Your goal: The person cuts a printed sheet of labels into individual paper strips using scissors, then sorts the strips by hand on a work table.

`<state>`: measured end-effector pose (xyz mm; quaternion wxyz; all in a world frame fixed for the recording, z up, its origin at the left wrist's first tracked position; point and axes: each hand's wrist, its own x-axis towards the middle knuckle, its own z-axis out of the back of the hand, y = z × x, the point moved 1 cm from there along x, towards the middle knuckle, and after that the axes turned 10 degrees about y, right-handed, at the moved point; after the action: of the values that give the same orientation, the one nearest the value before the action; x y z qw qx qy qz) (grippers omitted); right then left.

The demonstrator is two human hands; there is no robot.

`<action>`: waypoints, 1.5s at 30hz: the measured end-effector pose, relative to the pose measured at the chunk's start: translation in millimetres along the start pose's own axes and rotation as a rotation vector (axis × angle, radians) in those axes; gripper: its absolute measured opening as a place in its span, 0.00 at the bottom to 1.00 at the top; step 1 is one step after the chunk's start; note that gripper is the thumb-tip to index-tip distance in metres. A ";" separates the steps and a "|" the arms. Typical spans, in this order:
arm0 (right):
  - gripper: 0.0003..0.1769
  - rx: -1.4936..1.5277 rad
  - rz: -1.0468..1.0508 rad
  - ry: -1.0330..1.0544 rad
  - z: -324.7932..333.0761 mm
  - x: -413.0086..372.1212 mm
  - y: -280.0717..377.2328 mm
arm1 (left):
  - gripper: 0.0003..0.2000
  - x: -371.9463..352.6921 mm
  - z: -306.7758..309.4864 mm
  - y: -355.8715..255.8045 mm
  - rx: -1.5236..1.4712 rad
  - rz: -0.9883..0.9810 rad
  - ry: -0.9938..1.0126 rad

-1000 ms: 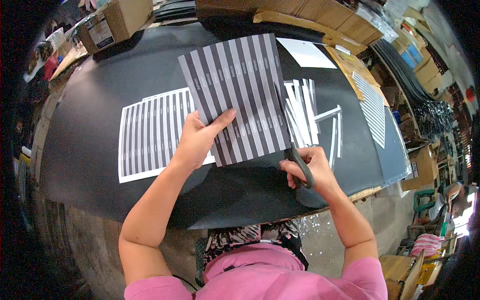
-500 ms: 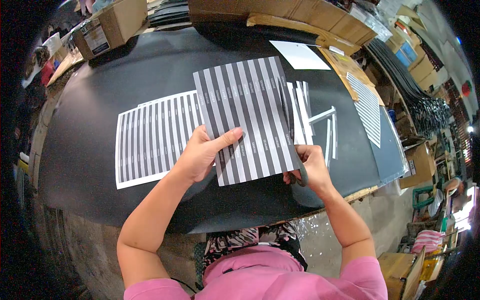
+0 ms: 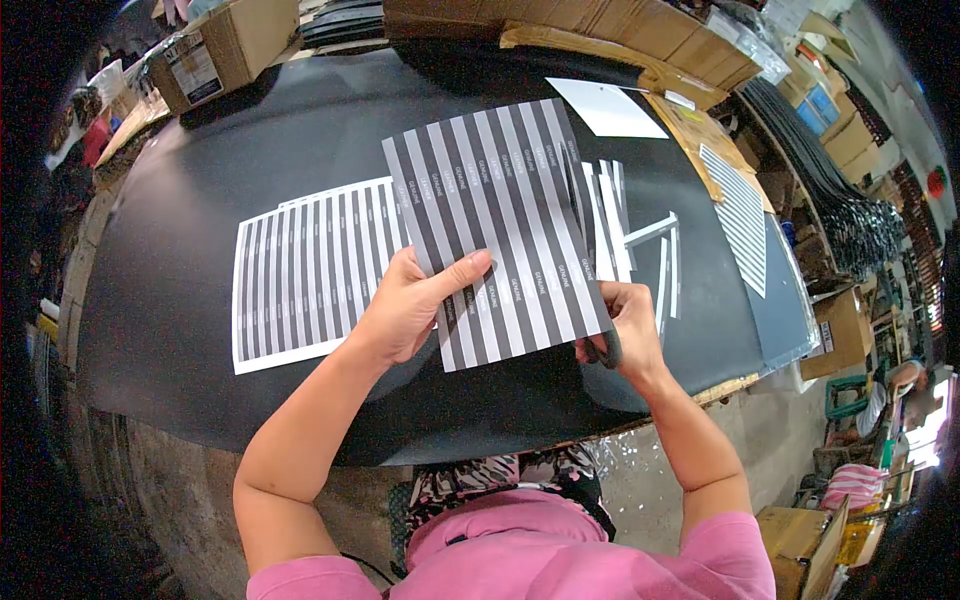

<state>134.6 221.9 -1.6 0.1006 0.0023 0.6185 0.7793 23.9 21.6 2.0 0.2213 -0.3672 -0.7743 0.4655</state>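
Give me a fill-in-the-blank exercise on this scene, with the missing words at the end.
1. The right grip holds dark-handled ____.
2. On the upper face of the held sheet, the left grip has its ____.
3. The flat sheet lying on the black table has a ____ border.
4. The person's shirt is ____.

Missing words: scissors; thumb; white; pink.
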 end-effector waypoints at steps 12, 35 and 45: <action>0.09 0.017 0.017 -0.016 -0.6 0.1 1.5 | 0.14 1.3 1.3 1.7 -0.078 0.012 0.001; 0.14 0.010 -0.003 -0.030 -0.8 0.5 -0.6 | 0.12 3.7 3.3 4.8 -0.054 -0.008 0.006; 0.11 0.029 -0.017 -0.020 0.5 0.9 -4.4 | 0.12 3.2 3.6 3.9 -0.061 0.002 0.021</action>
<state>134.4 223.4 -5.9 0.1132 0.0065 0.6286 0.7694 20.9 23.3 -3.2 0.2177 -0.3793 -0.7853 0.4381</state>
